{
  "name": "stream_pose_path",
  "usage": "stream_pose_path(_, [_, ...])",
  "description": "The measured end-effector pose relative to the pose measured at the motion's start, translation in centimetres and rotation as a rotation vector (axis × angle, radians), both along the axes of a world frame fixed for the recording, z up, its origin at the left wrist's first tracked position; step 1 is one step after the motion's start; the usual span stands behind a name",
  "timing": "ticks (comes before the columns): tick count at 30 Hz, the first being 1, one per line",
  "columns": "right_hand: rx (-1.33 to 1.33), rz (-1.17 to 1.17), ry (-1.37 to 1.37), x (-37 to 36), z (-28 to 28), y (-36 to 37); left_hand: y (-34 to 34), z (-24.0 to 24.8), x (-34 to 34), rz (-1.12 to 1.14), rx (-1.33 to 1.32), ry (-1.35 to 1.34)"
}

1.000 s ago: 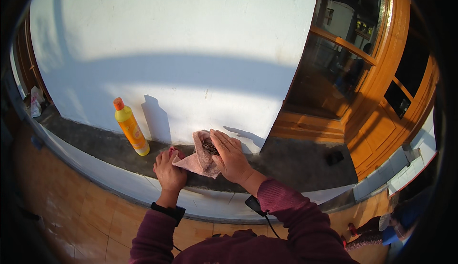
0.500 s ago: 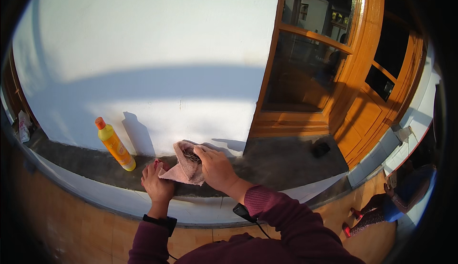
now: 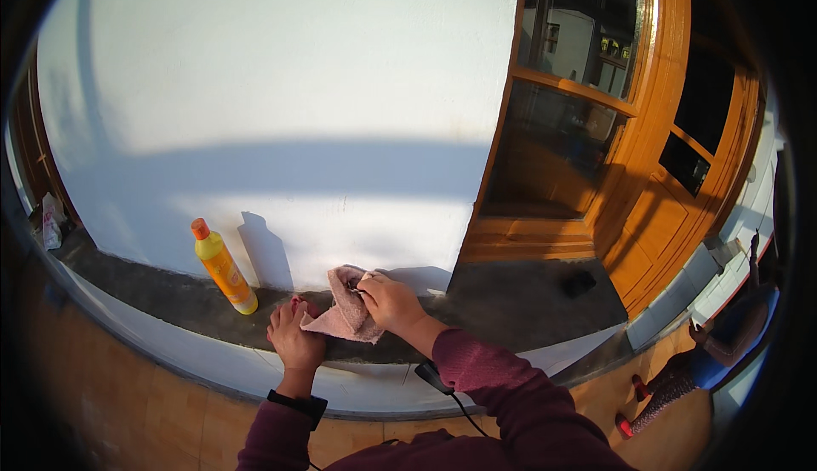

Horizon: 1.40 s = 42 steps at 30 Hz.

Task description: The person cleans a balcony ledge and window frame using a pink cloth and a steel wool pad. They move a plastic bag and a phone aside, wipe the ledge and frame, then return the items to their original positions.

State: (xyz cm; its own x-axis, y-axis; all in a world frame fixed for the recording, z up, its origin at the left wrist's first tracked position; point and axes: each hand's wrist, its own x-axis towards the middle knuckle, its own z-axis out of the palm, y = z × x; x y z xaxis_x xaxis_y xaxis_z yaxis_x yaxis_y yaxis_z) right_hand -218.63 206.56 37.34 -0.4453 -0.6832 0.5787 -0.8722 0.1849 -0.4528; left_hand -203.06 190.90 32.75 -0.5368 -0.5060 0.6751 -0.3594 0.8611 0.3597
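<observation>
A pink cloth [image 3: 347, 314] lies bunched on the dark stone ledge [image 3: 153, 296] at the foot of a white wall. My right hand [image 3: 390, 301] grips the cloth's upper right part, fingers curled into it. My left hand [image 3: 292, 339] holds the cloth's lower left corner, pressed against the ledge. A black watch sits on my left wrist. A yellow bottle [image 3: 223, 268] with an orange cap stands upright on the ledge, a short way left of my left hand.
A wooden glazed door [image 3: 587, 122] stands to the right of the wall, with a small dark object [image 3: 579, 283] on its threshold. A crumpled white bag [image 3: 51, 222] lies at the far left. Another person [image 3: 715, 348] crouches at the lower right.
The view has swung right, bringing more of the door into sight. Both hands stay on the cloth, which is now more bunched between them.
</observation>
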Motion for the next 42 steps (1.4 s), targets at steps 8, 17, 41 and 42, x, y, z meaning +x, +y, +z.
stream_pose_path(8, [-0.329, 0.062, -0.785, -0.4, 3.2, 0.2, 0.0, -0.1, 0.1, -0.008, 0.034, 0.002])
stream_pose_path(17, [-0.141, -0.042, -0.242, -0.3, 3.2, 0.3, 0.2, 0.2, 0.2, 0.011, -0.007, 0.008])
stream_pose_path(41, [0.028, -0.066, 0.037, 0.9, 1.0, 0.1, 0.0, 0.1, 0.2, -0.017, 0.073, -0.026])
stream_pose_path(42, [0.072, -0.101, 0.009, 0.9, 1.5, 0.2, 0.0, 0.1, 0.2, -0.021, 0.07, -0.024])
